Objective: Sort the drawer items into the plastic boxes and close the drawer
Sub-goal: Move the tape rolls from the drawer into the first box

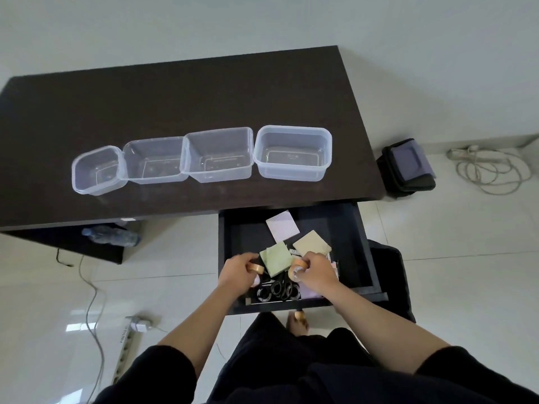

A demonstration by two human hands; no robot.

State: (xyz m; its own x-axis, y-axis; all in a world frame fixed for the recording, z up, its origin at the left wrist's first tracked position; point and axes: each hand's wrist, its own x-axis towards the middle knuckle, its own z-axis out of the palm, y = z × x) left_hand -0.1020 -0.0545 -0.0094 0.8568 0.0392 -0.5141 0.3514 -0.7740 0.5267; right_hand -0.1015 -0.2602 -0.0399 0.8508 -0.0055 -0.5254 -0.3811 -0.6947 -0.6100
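Drawer [361, 246] pulled open beneath desk [175, 97]. Tape roll [255, 268] pinched in left hand [237, 272]; two rolls [297, 268] clasped in right hand [316, 271], likely gathered by kind. Notepads [277, 258], scissors [280, 288] left inside. Four boxes [291, 153] lined up empty on desk, ready for sorting.

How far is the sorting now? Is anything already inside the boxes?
Nothing looks sorted yet: all four plastic boxes on the desk are empty. In hand: the left hand grips one tape roll, and the right hand grips two tape rolls. Left: the paper pads, the scissors and the other items in the open drawer, then closing it.
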